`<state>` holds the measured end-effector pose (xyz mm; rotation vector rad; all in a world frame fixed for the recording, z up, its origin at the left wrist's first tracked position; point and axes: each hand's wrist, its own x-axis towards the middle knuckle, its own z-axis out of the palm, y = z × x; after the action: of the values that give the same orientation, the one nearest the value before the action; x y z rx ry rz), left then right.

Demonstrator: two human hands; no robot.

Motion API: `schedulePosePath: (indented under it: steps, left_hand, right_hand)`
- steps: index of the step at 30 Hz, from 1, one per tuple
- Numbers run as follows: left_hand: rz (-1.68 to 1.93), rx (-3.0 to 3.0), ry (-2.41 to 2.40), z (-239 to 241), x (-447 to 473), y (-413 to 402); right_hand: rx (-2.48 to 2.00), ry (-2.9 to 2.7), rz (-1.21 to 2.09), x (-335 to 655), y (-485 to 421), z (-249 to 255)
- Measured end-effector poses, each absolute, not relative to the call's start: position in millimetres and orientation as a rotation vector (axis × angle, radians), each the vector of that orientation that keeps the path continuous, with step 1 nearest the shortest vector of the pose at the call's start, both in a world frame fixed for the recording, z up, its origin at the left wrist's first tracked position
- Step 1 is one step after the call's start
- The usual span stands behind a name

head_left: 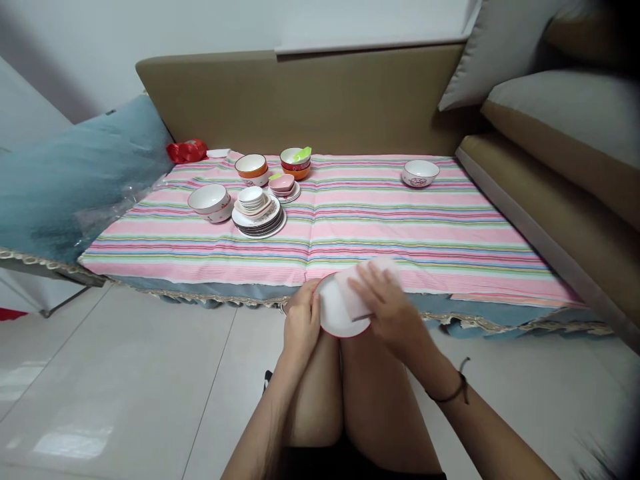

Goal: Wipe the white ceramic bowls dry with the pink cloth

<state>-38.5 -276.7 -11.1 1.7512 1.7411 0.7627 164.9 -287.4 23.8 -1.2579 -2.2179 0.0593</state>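
Note:
My left hand (302,313) grips the left rim of a white bowl or deep plate (333,313) with a red edge, held over my knees. In my right hand (387,303) is a folded pale pink cloth (350,293), pressed over the right part of the white inside. The fingers lie bent across the cloth, slightly blurred by motion. Part of the dish's right side is hidden under the cloth and hand.
On the striped cloth (360,220) stand a stack of plates (259,223) topped with small dishes, white bowls (209,200), orange-rimmed bowls (251,165) and another stack (295,163). One bowl (421,175) sits apart at right. Cushions (575,113) lean there; a red bundle (187,151) lies left.

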Motion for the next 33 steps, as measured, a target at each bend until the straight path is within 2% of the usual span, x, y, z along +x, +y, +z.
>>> schedulePosePath:
  steps: [5, 9, 13, 18, 21, 29, 33]
  left_hand:
    - [0.779, 1.788, 1.748, -12, -34, -275]
    - [0.639, 1.779, 1.844, -2, -28, -276]
    - [0.635, 1.779, 1.815, 1, -30, -277]
    - [0.719, 1.817, 1.734, -2, -37, -276]
    - [0.698, 1.832, 1.749, -2, -36, -274]
    - [0.654, 1.844, 1.757, -1, -35, -274]
    - [0.637, 1.79, 1.728, 3, -35, -276]
  right_hand:
    - [-1.272, -2.408, -0.076, 147, -289, -28]
    - [-1.398, -2.395, -0.113, 140, -304, -34]
    - [-1.534, -2.433, 0.156, 119, -317, -8]
    - [-1.486, -2.385, 0.536, 108, -325, 15]
    - [-1.371, -2.438, 0.446, 121, -323, 6]
    - [-1.349, -2.676, -0.181, 156, -315, -12]
    - [-1.424, -2.648, -0.018, 134, -324, -5]
